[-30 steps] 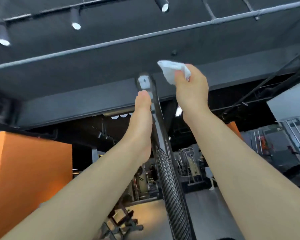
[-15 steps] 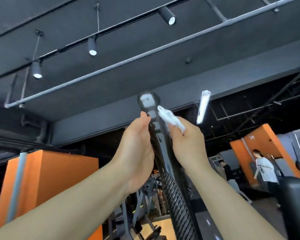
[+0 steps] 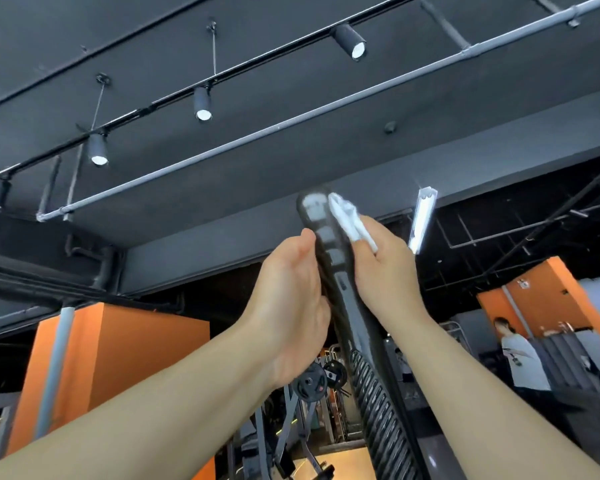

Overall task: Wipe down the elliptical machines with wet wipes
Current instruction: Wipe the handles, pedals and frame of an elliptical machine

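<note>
While the left hand (image 3: 291, 303) steadies the elliptical handlebar (image 3: 329, 251) from one side, its fingers straight and lying flat along the bar with the thumb edge toward the camera, the right hand (image 3: 385, 271) presses a crumpled white wet wipe (image 3: 347, 216) against the opposite side, just below the bar's rounded tip. The wipe is pinched between the right thumb and curled fingers, with most of it bunched above the knuckles and touching the smooth upper section that carries pale sensor plates. Below both wrists the bar continues into a ribbed grip (image 3: 378, 410), which runs down out of view. The step in hand appears to be wiping the top of this handlebar. The next move probably calls for drawing the wipe down the bar toward the ribbed grip, with the left hand holding the bar firm so it does not swing. Compared with the frame one second earlier, the right hand has come in from above and beside the tip, where it held the wipe clear of the bar, to contact with it. The left hand has kept its place on the bar.
</note>
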